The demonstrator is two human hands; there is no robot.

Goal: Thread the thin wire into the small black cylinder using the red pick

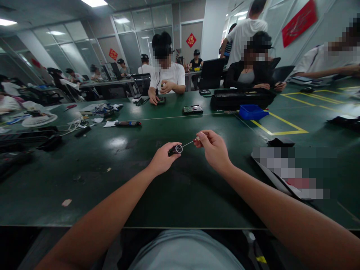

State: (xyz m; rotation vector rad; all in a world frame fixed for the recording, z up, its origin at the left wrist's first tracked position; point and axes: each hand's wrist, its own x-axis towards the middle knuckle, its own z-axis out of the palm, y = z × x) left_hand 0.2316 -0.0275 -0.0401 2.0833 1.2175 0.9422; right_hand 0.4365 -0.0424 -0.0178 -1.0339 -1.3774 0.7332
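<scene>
My left hand point(164, 157) is closed around a small black device with a round, silver-rimmed end point(178, 149), held above the green table. That end faces right and slightly toward me. In my right hand point(212, 148) is a screwdriver point(188, 144), its reddish handle pinched between thumb and fingers. The thin metal shaft slants down to the left, and its tip reaches the round end of the device. Whether the tip sits on a screw is too small to make out.
A pen-like tool point(128, 123) lies ahead on the left, near tangled cables and parts. Farther forward are a circuit-board device point(192, 109), a long black housing point(242, 99) and a blue tray point(251, 112). A pale package point(292, 172) lies right. Co-workers sit across the table.
</scene>
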